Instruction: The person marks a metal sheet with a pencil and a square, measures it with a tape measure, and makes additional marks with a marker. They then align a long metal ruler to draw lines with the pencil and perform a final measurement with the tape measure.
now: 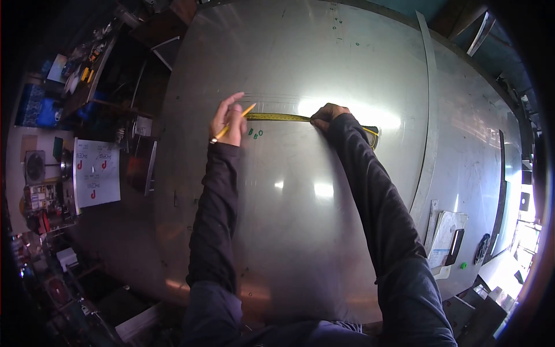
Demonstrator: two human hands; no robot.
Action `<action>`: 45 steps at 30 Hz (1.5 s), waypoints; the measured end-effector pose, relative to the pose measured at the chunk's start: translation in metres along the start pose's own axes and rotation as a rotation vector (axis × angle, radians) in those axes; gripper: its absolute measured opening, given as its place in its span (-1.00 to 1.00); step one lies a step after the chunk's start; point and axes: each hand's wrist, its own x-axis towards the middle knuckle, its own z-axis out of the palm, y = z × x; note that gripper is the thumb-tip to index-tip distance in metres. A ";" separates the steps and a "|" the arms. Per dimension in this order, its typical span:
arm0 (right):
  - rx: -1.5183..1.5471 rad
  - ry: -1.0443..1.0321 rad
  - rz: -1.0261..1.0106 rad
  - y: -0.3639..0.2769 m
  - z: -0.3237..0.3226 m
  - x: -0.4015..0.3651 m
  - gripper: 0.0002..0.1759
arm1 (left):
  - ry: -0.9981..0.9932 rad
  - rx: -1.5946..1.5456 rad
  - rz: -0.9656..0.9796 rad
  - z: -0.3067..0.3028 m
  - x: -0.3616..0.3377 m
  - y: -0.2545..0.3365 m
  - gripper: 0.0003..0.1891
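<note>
On a large sheet of bare metal (289, 191), a yellow tape measure blade (277, 117) stretches between my two hands. My right hand (330, 115) is closed on the blade in a pinch. The tape's case (372, 136) lies just past my right wrist, partly covered by the sleeve. In my left hand (228, 122) a yellow pencil (248, 110) is held, its far end pointing up and right over the blade's left end. Whether the left hand also touches the blade cannot be made out. Green handwritten marks (255, 134) sit just below the blade.
A long metal strip (428, 87) crosses the sheet at right. Beyond it lie papers (446, 231) with a dark phone-like object (456, 247) and a green cap (463, 266). A printed white sheet (96, 173) and cluttered shelves stand at left.
</note>
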 end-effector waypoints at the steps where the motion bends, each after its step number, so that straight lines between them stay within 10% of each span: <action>1: -0.009 -0.002 -0.011 0.001 0.000 0.001 -0.79 | -0.022 0.017 0.204 0.008 0.001 -0.008 -0.75; 15: -0.033 -0.050 0.057 -0.003 -0.003 -0.001 -0.77 | -0.028 0.568 0.569 0.014 -0.001 -0.036 -0.87; 45: -0.030 -0.001 -0.003 -0.002 -0.001 -0.002 -0.76 | -0.165 0.737 0.211 0.008 0.010 -0.017 -0.88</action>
